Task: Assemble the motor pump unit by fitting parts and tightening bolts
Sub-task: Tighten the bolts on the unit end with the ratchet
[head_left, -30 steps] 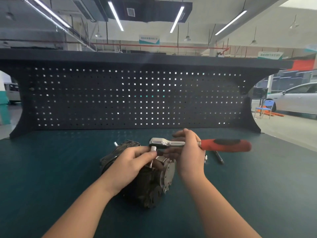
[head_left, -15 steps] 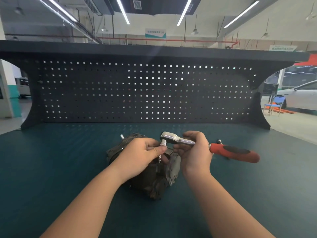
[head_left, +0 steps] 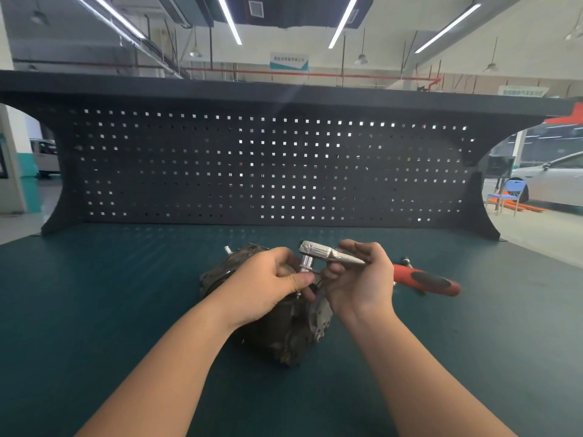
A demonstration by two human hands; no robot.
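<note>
A dark, grimy motor pump unit (head_left: 280, 335) lies on the green bench mat (head_left: 94, 310), with a silver flange (head_left: 320, 313) on its right side. My right hand (head_left: 359, 282) grips the chrome shaft of a ratchet wrench (head_left: 328, 252) with a red and black handle (head_left: 426, 280). The wrench head sits above the pump with a silver socket (head_left: 305, 263) under it. My left hand (head_left: 268, 285) rests over the pump and pinches the socket between thumb and fingers. The bolt below the socket is hidden by my fingers.
A dark pegboard back panel (head_left: 268, 165) closes the far side of the bench. A small dark tool (head_left: 407, 261) lies behind the wrench handle. A silver stud (head_left: 227, 249) sticks up at the pump's far left. Bare mat surrounds the pump on all sides.
The wrench handle has swung toward me and downward to the right. Both hands stay at the socket over the pump, and the camera has tilted slightly.
</note>
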